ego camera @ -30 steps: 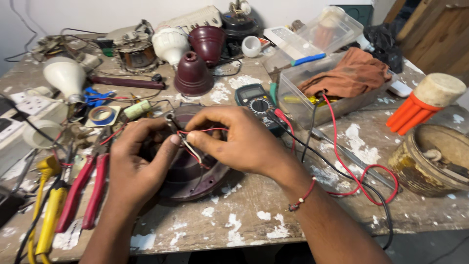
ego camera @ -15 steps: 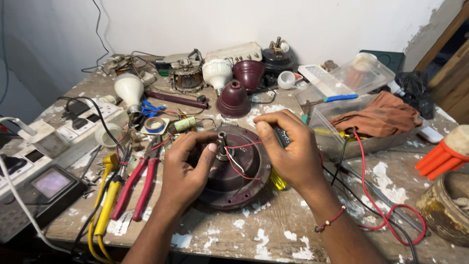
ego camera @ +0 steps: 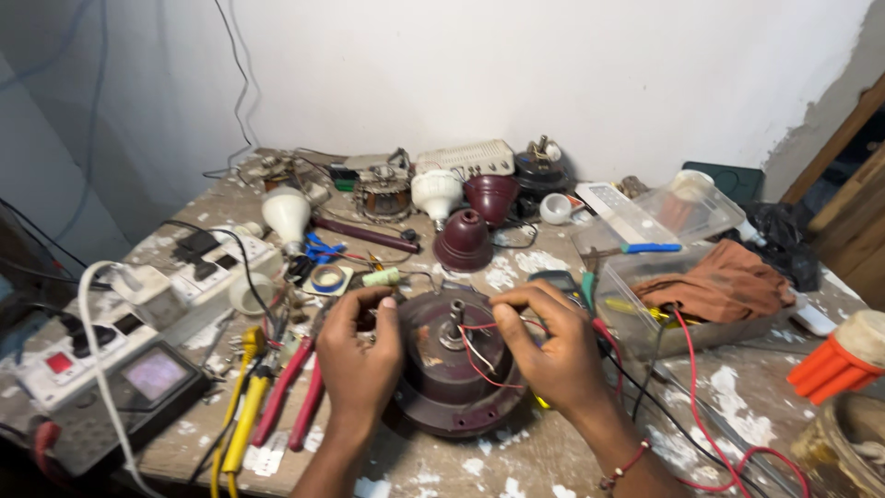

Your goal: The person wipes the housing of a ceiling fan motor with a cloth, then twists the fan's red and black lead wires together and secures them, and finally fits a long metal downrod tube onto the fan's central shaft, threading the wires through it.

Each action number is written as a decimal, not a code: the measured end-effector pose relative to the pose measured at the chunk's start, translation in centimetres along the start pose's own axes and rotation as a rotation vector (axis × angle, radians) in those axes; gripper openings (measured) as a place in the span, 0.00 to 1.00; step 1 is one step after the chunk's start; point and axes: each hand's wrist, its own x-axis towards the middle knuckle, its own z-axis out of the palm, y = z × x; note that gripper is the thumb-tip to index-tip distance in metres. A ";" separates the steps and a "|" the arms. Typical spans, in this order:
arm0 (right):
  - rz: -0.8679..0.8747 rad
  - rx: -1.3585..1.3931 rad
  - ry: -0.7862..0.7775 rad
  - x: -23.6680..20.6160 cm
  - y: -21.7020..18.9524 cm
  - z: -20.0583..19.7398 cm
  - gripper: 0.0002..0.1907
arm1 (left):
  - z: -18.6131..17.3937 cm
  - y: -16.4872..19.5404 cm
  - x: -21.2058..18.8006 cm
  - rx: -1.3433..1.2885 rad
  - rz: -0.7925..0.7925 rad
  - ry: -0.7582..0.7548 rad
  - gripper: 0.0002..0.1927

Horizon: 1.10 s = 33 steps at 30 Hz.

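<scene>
Maroon fan motor: centre front of the paint-flecked surface, near its front edge. Left hand curled on the motor's left rim; right hand pinching red and white wires. Red-handled pliers just left; clear plastic box right. Little free room.

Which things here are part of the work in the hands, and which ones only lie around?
In the work: left hand, right hand, maroon motor housing, its thin wires.

Lying about: red pliers, white bulb, blue tape roll, brown cloth.
</scene>
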 end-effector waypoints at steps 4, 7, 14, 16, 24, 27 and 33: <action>-0.005 -0.029 0.027 -0.1 0.6 -0.2 0.05 | 0.3 -0.3 0.1 -0.022 -0.031 0.007 0.08; 0.029 -0.026 0.037 -0.3 1.3 -0.6 0.07 | 0.7 -0.3 0.1 -0.021 -0.055 -0.043 0.07; -0.031 -0.140 0.065 1.0 1.7 -1.3 0.13 | -0.1 0.8 -0.2 0.063 0.062 -0.055 0.07; -0.025 -0.217 0.050 1.9 1.0 -1.5 0.13 | -1.4 0.7 0.3 0.108 0.060 -0.022 0.07; 0.078 -0.548 -0.397 9.3 -1.4 0.9 0.19 | -6.3 -0.9 2.9 0.292 -0.230 0.044 0.12; -0.033 -0.641 -0.465 11.0 -1.5 2.6 0.20 | -5.0 -1.2 4.3 0.309 -0.279 -0.058 0.15; -0.044 -0.660 -0.628 13.2 0.4 4.2 0.16 | -0.7 -2.0 8.8 0.365 -0.252 -0.073 0.15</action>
